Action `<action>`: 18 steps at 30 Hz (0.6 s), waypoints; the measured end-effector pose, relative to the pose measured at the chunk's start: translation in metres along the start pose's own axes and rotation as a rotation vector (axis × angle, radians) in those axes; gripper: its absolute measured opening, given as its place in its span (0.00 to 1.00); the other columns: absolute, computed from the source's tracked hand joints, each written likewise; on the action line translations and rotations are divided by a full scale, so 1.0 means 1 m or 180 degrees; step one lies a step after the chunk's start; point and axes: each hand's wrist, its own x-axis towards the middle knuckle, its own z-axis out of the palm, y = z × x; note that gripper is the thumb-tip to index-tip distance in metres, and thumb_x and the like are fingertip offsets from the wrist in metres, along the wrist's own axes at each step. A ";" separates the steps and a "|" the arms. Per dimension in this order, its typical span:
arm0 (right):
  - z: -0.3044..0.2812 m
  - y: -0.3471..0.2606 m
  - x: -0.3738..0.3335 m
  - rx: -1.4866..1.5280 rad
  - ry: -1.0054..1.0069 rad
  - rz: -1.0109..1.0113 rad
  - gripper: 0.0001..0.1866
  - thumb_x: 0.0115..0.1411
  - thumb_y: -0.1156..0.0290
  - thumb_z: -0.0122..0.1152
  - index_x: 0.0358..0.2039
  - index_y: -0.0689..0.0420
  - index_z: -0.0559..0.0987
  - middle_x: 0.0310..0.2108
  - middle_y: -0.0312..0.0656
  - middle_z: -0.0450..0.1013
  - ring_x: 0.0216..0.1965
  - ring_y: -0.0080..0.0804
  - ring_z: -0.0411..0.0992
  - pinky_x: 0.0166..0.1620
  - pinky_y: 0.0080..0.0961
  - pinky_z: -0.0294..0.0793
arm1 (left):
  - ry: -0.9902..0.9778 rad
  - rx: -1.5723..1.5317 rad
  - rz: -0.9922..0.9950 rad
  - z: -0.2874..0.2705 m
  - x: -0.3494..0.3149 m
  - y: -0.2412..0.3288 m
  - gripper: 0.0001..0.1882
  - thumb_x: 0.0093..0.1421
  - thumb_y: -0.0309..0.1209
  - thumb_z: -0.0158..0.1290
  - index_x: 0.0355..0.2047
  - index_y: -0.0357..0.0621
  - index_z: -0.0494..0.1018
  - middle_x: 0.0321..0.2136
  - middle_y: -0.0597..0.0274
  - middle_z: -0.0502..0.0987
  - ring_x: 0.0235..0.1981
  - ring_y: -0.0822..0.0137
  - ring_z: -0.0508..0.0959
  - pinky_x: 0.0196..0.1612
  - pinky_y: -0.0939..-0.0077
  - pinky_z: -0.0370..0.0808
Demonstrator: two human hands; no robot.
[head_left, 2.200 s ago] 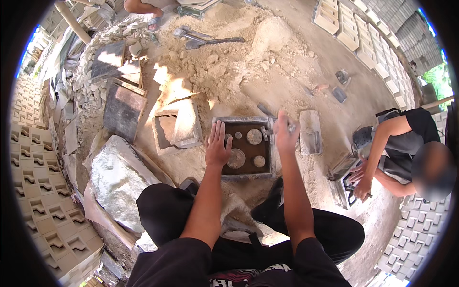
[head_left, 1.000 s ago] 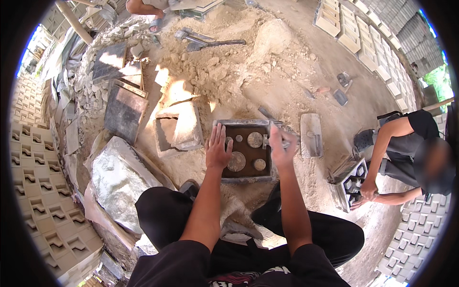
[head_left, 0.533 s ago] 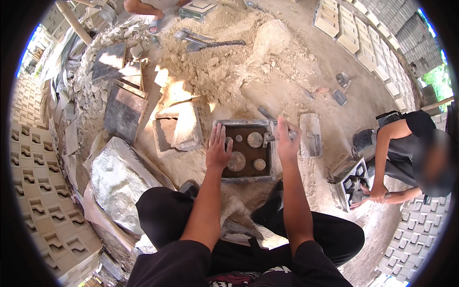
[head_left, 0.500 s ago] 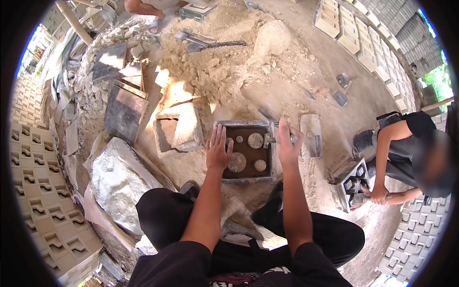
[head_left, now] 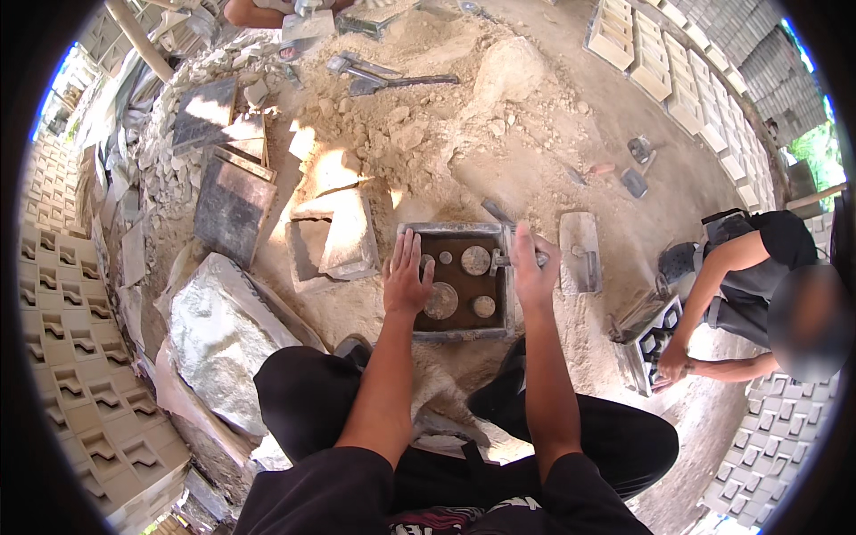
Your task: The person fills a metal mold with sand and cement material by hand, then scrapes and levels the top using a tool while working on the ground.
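Note:
A square grey mold frame point(head_left: 459, 336) stands on the ground between my feet. In its brown, sandy bed lie several round discs of different sizes, among them a large disc point(head_left: 440, 301) and a smaller disc point(head_left: 478, 260). My left hand point(head_left: 406, 281) lies flat over the frame's left rim, fingers stretched forward and thumb spread inward. On the right side, my right hand point(head_left: 535, 266) is closed around what looks like a small hammer point(head_left: 499, 260); its metal end is at the frame's right wall, beside the smaller disc. My palm and fingers hide part of the tool.
A flat trowel-like board with a handle point(head_left: 580, 254) lies right of the frame. Left are a broken block point(head_left: 334, 236) and dark boards point(head_left: 234, 210). Beyond are loose sand, a mallet point(head_left: 401, 83) and stacked blocks point(head_left: 655, 67). A co-worker point(head_left: 749, 276) crouches at right over another mold.
My hands stay almost in place; my right fingers shift slightly. The co-worker's hands at right have drawn together lower over their mold. At the top, another person's hands and a greyish board have come into view.

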 end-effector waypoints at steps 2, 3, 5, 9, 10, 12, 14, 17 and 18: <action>-0.005 -0.007 -0.005 -0.0012 0.0011 -0.0141 0.22 0.66 0.68 0.55 0.14 0.61 0.68 0.14 0.25 0.60 0.19 0.12 0.54 0.22 0.19 0.51 | -0.0027 0.0033 -0.0042 -0.001 0.001 0.003 0.32 0.66 0.45 0.43 0.67 0.50 0.52 0.69 0.63 0.50 0.70 0.62 0.47 0.67 0.57 0.51; -0.002 -0.002 -0.003 -0.0089 0.0030 -0.0176 0.22 0.66 0.68 0.55 0.14 0.61 0.68 0.14 0.25 0.60 0.19 0.12 0.54 0.22 0.19 0.51 | 0.0001 0.0008 -0.0018 -0.002 0.004 0.002 0.32 0.66 0.46 0.42 0.67 0.51 0.52 0.69 0.65 0.50 0.71 0.63 0.47 0.67 0.57 0.51; 0.001 0.006 -0.003 -0.0292 0.0058 -0.0210 0.22 0.66 0.67 0.55 0.14 0.61 0.67 0.14 0.25 0.60 0.19 0.12 0.54 0.23 0.20 0.51 | 0.0017 -0.0082 0.0005 0.002 0.004 0.004 0.33 0.66 0.47 0.42 0.68 0.53 0.51 0.70 0.68 0.49 0.71 0.65 0.47 0.68 0.56 0.50; 0.008 -0.013 0.006 -0.0177 0.0101 -0.0002 0.23 0.66 0.68 0.54 0.14 0.60 0.65 0.14 0.25 0.58 0.19 0.13 0.53 0.22 0.22 0.51 | 0.0065 -0.0056 0.0028 0.003 0.003 -0.003 0.32 0.66 0.47 0.42 0.68 0.52 0.52 0.70 0.68 0.49 0.71 0.65 0.47 0.67 0.56 0.50; 0.005 -0.012 -0.006 -0.0184 -0.0029 -0.0129 0.23 0.66 0.67 0.55 0.14 0.60 0.65 0.14 0.25 0.58 0.20 0.13 0.54 0.22 0.22 0.51 | 0.0034 -0.0013 -0.0001 0.003 0.002 -0.001 0.32 0.66 0.47 0.42 0.68 0.52 0.52 0.70 0.68 0.49 0.71 0.65 0.47 0.67 0.56 0.51; 0.004 0.001 -0.007 -0.0299 -0.0093 -0.0308 0.23 0.66 0.67 0.56 0.14 0.60 0.65 0.14 0.25 0.58 0.20 0.14 0.54 0.22 0.22 0.52 | 0.0054 0.0022 -0.0005 0.001 0.005 0.000 0.32 0.65 0.46 0.42 0.67 0.52 0.52 0.70 0.67 0.49 0.70 0.65 0.48 0.67 0.55 0.51; -0.002 0.021 0.006 -0.0585 0.0068 -0.0361 0.23 0.66 0.66 0.56 0.14 0.60 0.65 0.14 0.26 0.58 0.20 0.14 0.54 0.22 0.22 0.52 | 0.0080 -0.0048 0.0050 0.002 0.004 0.007 0.32 0.65 0.46 0.43 0.67 0.52 0.52 0.70 0.67 0.49 0.70 0.64 0.48 0.66 0.55 0.52; 0.005 0.001 0.015 0.0510 0.0494 0.0193 0.23 0.65 0.66 0.57 0.13 0.58 0.68 0.14 0.27 0.60 0.19 0.14 0.56 0.22 0.21 0.52 | 0.0033 0.0007 0.0010 -0.001 0.000 -0.001 0.32 0.66 0.45 0.43 0.67 0.50 0.53 0.69 0.63 0.51 0.70 0.61 0.48 0.67 0.57 0.52; 0.010 -0.007 0.015 0.0839 0.0667 0.0163 0.23 0.65 0.66 0.57 0.13 0.58 0.68 0.14 0.27 0.61 0.19 0.14 0.56 0.22 0.21 0.51 | 0.0075 0.0011 0.0041 -0.002 0.002 -0.005 0.32 0.66 0.45 0.43 0.67 0.50 0.53 0.69 0.62 0.51 0.70 0.61 0.48 0.67 0.57 0.52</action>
